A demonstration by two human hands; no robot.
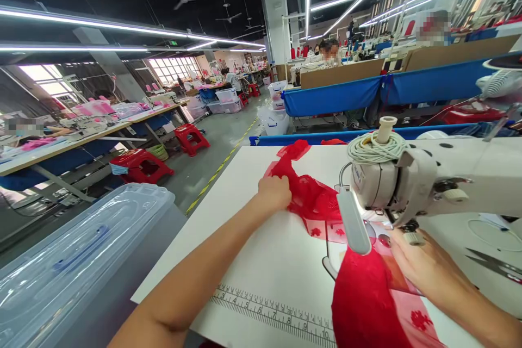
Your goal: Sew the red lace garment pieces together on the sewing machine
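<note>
My left hand (275,194) is closed on a gathered edge of red sheer fabric (314,196) with floral motifs, left of the sewing machine (377,179). The fabric runs under the machine head, and a wide dense red part (361,299) hangs toward the front edge of the table. My right hand (416,253) lies at the fabric's right side, close to the needle area. Machine parts cover most of its fingers, so their grip is hidden. A pale flat lamp arm (354,223) blocks the view of the stitching point.
Scissors (495,266) lie right of my right hand. A printed ruler scale (277,315) crosses the white tabletop (244,255). Left of the table stands a lidded clear plastic bin (93,244). Red stools (141,166) and other workers' sewing tables are beyond.
</note>
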